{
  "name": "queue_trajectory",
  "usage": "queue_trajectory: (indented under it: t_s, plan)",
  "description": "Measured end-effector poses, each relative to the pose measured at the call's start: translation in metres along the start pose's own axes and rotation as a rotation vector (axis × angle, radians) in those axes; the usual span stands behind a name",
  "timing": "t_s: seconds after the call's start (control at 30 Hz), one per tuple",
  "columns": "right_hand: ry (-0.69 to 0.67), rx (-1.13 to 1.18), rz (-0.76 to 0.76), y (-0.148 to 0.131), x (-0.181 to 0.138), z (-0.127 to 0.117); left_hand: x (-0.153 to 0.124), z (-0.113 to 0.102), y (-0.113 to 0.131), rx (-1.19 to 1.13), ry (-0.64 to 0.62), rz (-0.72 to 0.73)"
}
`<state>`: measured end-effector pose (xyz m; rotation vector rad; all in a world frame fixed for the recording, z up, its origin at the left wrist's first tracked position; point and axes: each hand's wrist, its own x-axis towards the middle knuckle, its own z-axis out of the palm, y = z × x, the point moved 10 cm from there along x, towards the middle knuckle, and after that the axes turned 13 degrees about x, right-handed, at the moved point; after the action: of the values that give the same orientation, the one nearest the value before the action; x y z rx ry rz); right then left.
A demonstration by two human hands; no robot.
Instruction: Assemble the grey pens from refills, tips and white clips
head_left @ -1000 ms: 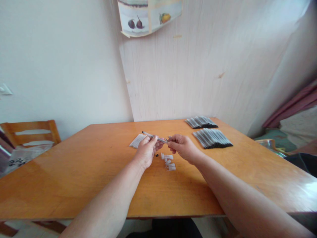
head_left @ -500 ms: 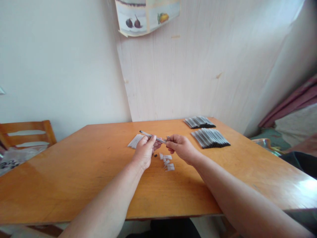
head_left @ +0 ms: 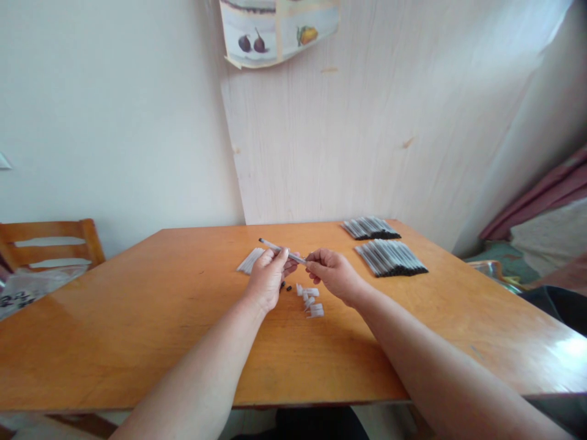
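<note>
A slim pen [head_left: 270,245] with a clear barrel and a dark end is held above the table, tilted down to the right. My left hand [head_left: 268,273] grips its middle between thumb and fingers. At the pen's right end my right hand [head_left: 332,269] is closed in a pinch; whether a small part is between its fingertips is hidden. Below the hands lie several translucent white pen caps [head_left: 312,300] and a few small black plugs [head_left: 288,288]. Behind my left hand is a row of pale, clear barrels [head_left: 250,261], partly covered by it.
Two bundles of black-ended pens, a nearer one [head_left: 392,258] and a farther one [head_left: 370,228], lie at the back right of the wooden table [head_left: 183,342]. A wooden chair [head_left: 50,244] with a plastic bag [head_left: 41,287] stands at the left. The wall rises behind the table.
Both hands keep hold of the pen in nearly the same pose. The view has shifted slightly; a further dark plug shows beside my left hand.
</note>
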<state>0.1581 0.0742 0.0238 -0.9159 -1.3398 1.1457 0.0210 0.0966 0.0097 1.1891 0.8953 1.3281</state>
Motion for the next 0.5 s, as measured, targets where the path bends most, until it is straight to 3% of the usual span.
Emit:
queue_trajectory:
  t_s: [0.27, 0.5]
  plan:
    - [-0.004, -0.106, -0.012, 0.012, 0.005, -0.001, 0.002, -0.002, 0.006, -0.026, -0.002, 0.033]
    - [0.141, -0.313, -0.127, -0.01, 0.005, -0.021, 0.004, -0.013, 0.016, 0.175, 0.058, 0.129]
